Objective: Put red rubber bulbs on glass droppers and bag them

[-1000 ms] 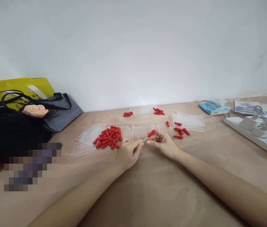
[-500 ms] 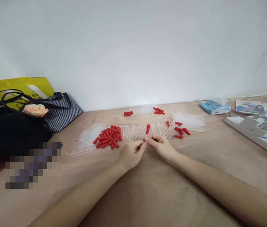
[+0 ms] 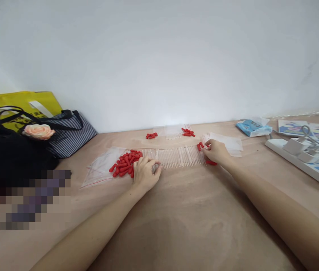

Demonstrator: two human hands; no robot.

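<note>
My left hand [image 3: 147, 174] rests at the right edge of a pile of red rubber bulbs [image 3: 124, 164], fingers bent, thumb apart from them over the near ends of the tubes. It shows nothing held. A row of thin clear dropper tubes [image 3: 173, 158] lies side by side between my hands. At the row's right end my right hand [image 3: 215, 151] has thumb and fingers closed at a dropper with a red bulb [image 3: 201, 144], beside another red bulb [image 3: 198, 147]. One more red bulb [image 3: 211, 163] lies below my right hand, which hides others there.
Clear zip bags [image 3: 99, 165] lie left of the pile, and more bags [image 3: 231, 145] at the right. Behind the row are small red bulb groups [image 3: 188, 132] and a bagged set. A striped bag [image 3: 73, 135] stands left; a tissue pack [image 3: 254, 128] and power strip [image 3: 303, 160] lie right.
My hands have parted from the middle, where they held a red-bulbed dropper. The left moved to the bulb pile, the right to the row's right end, where a second bulb now shows.
</note>
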